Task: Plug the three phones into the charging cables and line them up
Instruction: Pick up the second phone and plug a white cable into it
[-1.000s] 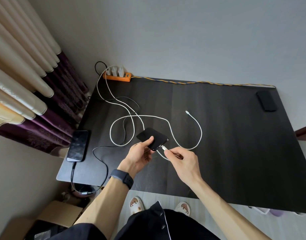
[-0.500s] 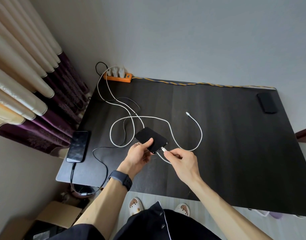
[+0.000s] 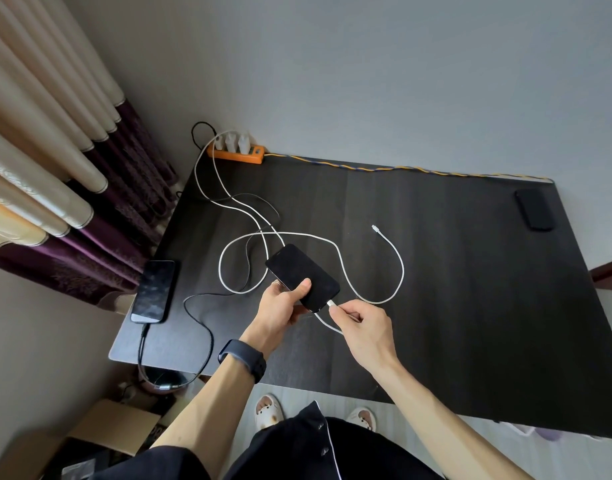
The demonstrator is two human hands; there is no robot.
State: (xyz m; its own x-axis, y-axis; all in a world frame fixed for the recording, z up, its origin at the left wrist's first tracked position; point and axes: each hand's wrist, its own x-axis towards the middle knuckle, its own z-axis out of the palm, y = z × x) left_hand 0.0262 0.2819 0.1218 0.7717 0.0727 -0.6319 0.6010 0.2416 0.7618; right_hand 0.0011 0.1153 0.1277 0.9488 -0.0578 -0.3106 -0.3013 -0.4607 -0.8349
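Dark wood-grain worktop [image 3: 436, 306] against a grey wall: near the front edge, the left hand [image 3: 280, 306] grips a black slab phone [image 3: 303, 275] held just above the surface, thumb pressed on its face, its long axis running from the far left down toward the right hand [image 3: 363, 323]. That hand pinches a white cable plug [image 3: 331, 304] at the phone's near end, apparently seating it. A second phone [image 3: 154, 291] lies plugged in at the left edge, a third [image 3: 535, 209] in the far right corner beyond a loose white cable end [image 3: 375, 228].

A power strip [image 3: 240, 154] sits at the table's [image 3: 453, 306] far-left corner; one phone [image 3: 154, 291] lies at the left edge, another [image 3: 535, 209] far right (well apart); between them, a third phone [image 3: 297, 271] above looped cables [image 3: 384, 268].
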